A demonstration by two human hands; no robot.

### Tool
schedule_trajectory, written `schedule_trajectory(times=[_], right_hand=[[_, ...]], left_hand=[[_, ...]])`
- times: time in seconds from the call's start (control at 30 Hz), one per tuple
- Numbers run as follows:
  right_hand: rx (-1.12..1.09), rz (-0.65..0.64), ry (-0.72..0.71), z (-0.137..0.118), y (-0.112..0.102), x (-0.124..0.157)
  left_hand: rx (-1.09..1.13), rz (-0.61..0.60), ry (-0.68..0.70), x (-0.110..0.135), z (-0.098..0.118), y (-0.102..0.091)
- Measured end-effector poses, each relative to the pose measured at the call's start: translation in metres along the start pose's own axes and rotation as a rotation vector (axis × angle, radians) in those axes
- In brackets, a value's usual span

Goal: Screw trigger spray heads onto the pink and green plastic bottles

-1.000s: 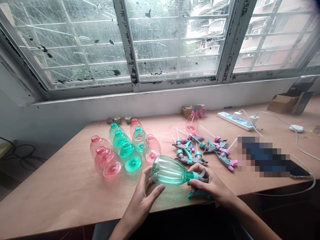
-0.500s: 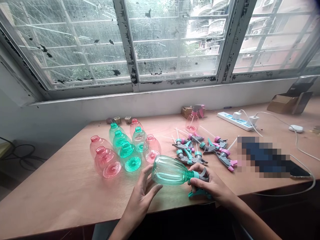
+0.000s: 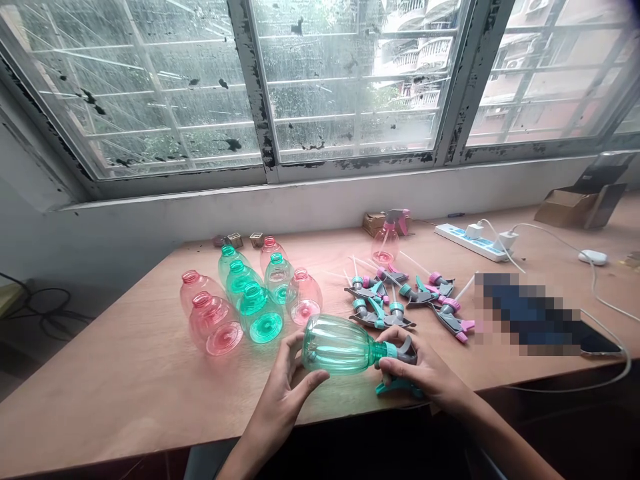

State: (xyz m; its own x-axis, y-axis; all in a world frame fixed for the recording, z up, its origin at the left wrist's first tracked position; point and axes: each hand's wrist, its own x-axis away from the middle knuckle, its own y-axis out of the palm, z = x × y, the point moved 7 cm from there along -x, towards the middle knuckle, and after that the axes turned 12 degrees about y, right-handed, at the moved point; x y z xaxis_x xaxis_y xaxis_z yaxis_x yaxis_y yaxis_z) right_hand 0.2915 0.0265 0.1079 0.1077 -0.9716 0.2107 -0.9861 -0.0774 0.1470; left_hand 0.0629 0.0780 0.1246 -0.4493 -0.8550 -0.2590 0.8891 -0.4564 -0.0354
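I hold a clear green bottle (image 3: pixel 340 345) on its side above the near edge of the wooden table (image 3: pixel 125 387). My left hand (image 3: pixel 285 393) cups the bottle's base with fingers and thumb wrapped round it. My right hand (image 3: pixel 425 373) grips the grey and teal spray head (image 3: pixel 400 365) at the bottle's neck.
Several open pink and green bottles (image 3: pixel 250 297) stand at the middle left. Loose spray heads (image 3: pixel 400 300) lie in a pile to the right. A finished pink spray bottle (image 3: pixel 387 237), a power strip (image 3: pixel 470 241), cables, a phone and a cardboard box (image 3: pixel 580 200) sit farther right.
The green bottle has turned slightly in my hands and its base has shifted a little; both hands stay on it.
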Motion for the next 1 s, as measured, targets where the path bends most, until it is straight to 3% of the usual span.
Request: schedule_trajectory(times=[0.13, 0.37, 0.57, 0.83, 1.0], right_hand=[[-0.013, 0.011, 0.007, 0.002, -0.001, 0.0], [0.022, 0.015, -0.018, 0.0, -0.001, 0.002], [0.036, 0.019, -0.025, 0.0, -0.002, 0.0], [0.005, 0.003, -0.004, 0.004, -0.003, 0.0], [0.024, 0.01, -0.022, 0.001, -0.002, 0.001]], left_hand=[[-0.012, 0.032, 0.037, -0.001, 0.005, -0.001], [0.087, -0.022, 0.0, 0.0, 0.008, 0.007], [0.046, 0.042, 0.007, 0.002, 0.005, 0.0], [0.034, 0.003, 0.118, 0.004, 0.013, 0.003], [0.034, 0.004, 0.024, 0.005, 0.006, 0.0]])
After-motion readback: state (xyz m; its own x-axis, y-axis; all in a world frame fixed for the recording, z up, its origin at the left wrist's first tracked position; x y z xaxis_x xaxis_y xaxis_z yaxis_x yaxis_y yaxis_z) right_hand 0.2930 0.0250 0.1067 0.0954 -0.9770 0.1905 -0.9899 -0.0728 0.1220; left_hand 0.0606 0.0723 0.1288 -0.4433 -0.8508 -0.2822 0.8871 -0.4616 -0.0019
